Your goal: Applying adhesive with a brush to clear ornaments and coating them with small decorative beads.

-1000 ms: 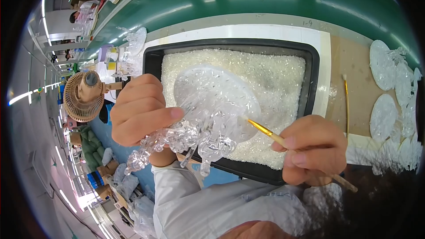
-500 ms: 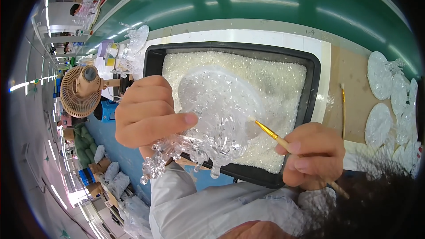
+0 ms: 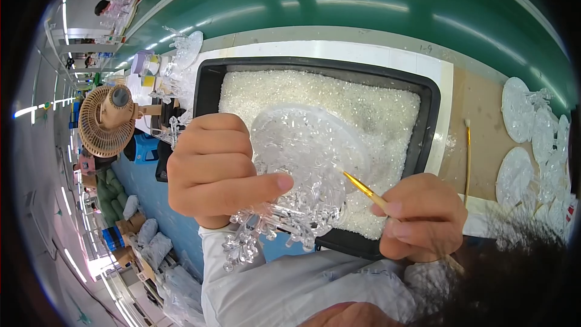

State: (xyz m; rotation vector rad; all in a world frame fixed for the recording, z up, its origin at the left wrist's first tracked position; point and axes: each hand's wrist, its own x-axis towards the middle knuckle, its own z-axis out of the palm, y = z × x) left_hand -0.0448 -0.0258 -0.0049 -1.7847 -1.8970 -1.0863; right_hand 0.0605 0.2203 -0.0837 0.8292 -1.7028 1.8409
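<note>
My left hand (image 3: 212,166) is closed around a clear plastic ornament (image 3: 296,212) with a round disc at its far end and branching, droplet-like pieces at its near end. The thumb lies along its top. In my right hand (image 3: 423,215) a thin paintbrush (image 3: 363,188) with a gold ferrule is pinched between fingers and thumb. Its pale tip is at the right side of the ornament; whether it touches cannot be made out. Both are over a black tray (image 3: 431,127) filled with whitish, glittering granules (image 3: 375,106).
Several clear discs and ornaments (image 3: 517,112) lie at the right. A second brush (image 3: 468,157) rests on brown board. On the left are a tan fan (image 3: 106,122), jars (image 3: 144,63) and more clear pieces (image 3: 187,48). A green surface (image 3: 339,3) runs along the back.
My left hand and the ornament have shifted right and slightly toward me. The ornament's angle has changed a little. My right hand and brush have moved slightly left.
</note>
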